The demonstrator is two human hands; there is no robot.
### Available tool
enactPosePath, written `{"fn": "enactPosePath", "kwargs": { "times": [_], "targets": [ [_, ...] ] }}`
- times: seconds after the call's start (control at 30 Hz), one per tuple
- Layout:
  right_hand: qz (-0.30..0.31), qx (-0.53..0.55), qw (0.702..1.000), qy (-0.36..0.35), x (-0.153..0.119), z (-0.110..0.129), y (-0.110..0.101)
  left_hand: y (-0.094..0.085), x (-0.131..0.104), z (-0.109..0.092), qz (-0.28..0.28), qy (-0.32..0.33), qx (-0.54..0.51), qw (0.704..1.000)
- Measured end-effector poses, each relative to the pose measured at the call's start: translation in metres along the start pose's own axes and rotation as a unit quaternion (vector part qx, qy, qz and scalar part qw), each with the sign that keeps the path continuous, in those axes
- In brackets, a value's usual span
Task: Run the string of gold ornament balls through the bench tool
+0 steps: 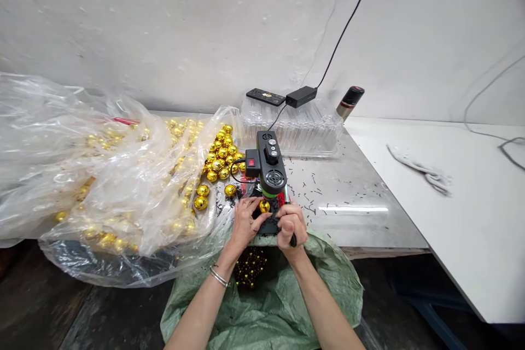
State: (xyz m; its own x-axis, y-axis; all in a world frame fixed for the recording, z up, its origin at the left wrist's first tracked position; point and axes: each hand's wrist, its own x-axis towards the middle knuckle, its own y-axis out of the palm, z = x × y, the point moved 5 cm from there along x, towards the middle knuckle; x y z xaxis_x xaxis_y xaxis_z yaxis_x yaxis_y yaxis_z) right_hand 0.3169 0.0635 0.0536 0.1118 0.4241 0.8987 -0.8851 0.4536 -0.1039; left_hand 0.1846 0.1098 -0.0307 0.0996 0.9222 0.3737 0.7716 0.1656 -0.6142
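Observation:
My left hand (pixel 246 222) is closed on a shiny gold ball (pixel 264 206), its thumb and fingertips at the ball's side. In my right hand (pixel 292 225), close beside the ball, is a slim tool (pixel 293 240) with a black lower end; a pale, thin part rises above the fist. Its exact kind I cannot make out. Right above the ball stands a black device (pixel 271 161) with round vents, knobs and a red switch box. Under the hands lies a black base plate (pixel 268 226), partly hidden by them.
Many gold balls (pixel 223 153) spill from a large clear plastic bag (pixel 135 186) on the left. A green sack (pixel 328 279) hangs open below, with balls inside. Behind are stacked clear trays (pixel 291 126), a power adapter (pixel 301 97) and a bottle (pixel 350 101). Black bits litter the metal table (pixel 353 224).

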Motion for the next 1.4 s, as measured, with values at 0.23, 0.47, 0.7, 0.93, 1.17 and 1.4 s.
{"fn": "enactPosePath", "kwargs": {
  "times": [0.23,0.47,0.7,0.93,1.17,1.4],
  "targets": [
    [0.047,-0.021,0.998,-0.029,-0.010,-0.005,0.003,0.000,0.000,-0.001,-0.007,0.012,-0.002,1.000],
    [0.019,0.008,0.995,0.095,0.034,0.016,-0.009,-0.006,-0.011,-0.005,-0.034,0.035,-0.004,0.999],
    [0.024,0.014,0.992,0.122,0.042,0.022,-0.008,-0.036,-0.069,-0.018,-0.026,0.085,0.037,0.995],
    [0.016,0.013,0.994,0.104,0.034,0.019,-0.007,-0.059,0.025,0.019,-0.036,-0.077,0.172,0.982],
    [0.027,0.018,0.995,0.091,0.033,0.019,-0.007,-0.070,0.036,0.028,-0.041,-0.211,-0.091,0.972],
    [0.020,0.040,0.989,0.143,0.055,0.025,-0.007,-0.034,0.004,0.012,-0.023,-0.291,-0.486,0.824]
  ]
}}
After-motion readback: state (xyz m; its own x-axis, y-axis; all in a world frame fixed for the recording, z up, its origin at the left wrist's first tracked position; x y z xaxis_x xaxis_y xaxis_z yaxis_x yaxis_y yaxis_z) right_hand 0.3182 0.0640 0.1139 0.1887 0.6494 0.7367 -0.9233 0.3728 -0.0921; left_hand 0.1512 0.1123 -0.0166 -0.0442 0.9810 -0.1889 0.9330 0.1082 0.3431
